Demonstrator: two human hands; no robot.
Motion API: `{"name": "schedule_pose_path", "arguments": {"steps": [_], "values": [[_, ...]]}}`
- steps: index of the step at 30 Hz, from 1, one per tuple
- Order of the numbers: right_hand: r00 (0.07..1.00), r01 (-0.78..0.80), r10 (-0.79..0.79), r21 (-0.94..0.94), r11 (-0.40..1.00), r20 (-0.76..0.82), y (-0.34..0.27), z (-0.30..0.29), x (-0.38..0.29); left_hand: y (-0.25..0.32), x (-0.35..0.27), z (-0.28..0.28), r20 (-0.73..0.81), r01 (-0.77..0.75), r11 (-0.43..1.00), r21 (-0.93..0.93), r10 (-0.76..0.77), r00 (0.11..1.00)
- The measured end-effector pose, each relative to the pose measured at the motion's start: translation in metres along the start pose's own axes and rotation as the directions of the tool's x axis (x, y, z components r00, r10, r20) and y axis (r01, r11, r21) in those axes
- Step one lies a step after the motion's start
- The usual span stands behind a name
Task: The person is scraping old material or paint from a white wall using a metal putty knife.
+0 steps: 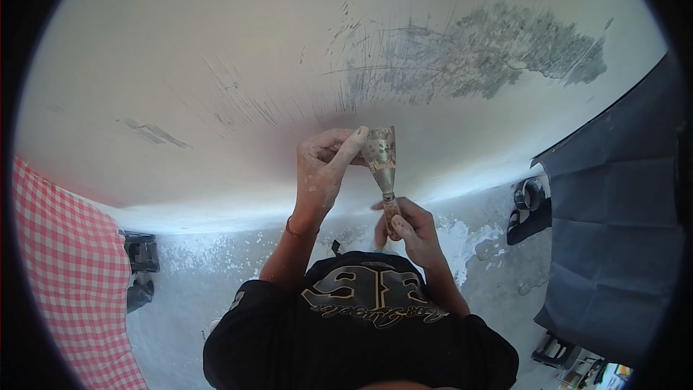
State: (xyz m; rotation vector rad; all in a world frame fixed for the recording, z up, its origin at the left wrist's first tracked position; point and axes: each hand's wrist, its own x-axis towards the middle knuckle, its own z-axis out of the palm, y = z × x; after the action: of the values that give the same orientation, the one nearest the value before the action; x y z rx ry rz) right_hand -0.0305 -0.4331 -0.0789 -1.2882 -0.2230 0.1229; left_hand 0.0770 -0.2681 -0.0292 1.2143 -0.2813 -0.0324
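In front of my chest, my right hand (414, 227) holds the worn handle of a putty knife (383, 160), its blade pointing up toward the wall. The metal blade is stained, with pale residue across it. My left hand (325, 165) is at the blade's left edge, its thumb against the upper corner and its fingers partly hidden behind. Whitish dust coats the left thumb and fingers. Beyond both hands, the off-white wall (216, 27) bears a rough grey bare patch (482, 51) at upper right, with many scratch marks around it.
A pink checked cloth (76, 265) hangs at left beside a dark plastic stool (142, 252). Dark grey sheeting (612, 238) covers something at right, with a bucket (529, 193) next to it. Another dark stool (556, 351) stands lower right. White spatters mark the concrete floor (189, 292).
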Motion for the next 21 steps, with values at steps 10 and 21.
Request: {"name": "schedule_pose_path", "arguments": {"steps": [10, 21], "values": [[0.985, 0.046, -0.049, -0.022, 0.999, -0.167, -0.029, 0.006, 0.049, 0.002, -0.008, 0.037, 0.271, 0.101, 0.992, 0.081, -0.119, 0.955], [0.911, 0.308, -0.339, -0.161, 0.938, -0.233, -0.074, 0.022, 0.108, 0.028, 0.026, 0.044, 0.054, -0.143, 0.981, 0.133, 0.137, 0.989]]}}
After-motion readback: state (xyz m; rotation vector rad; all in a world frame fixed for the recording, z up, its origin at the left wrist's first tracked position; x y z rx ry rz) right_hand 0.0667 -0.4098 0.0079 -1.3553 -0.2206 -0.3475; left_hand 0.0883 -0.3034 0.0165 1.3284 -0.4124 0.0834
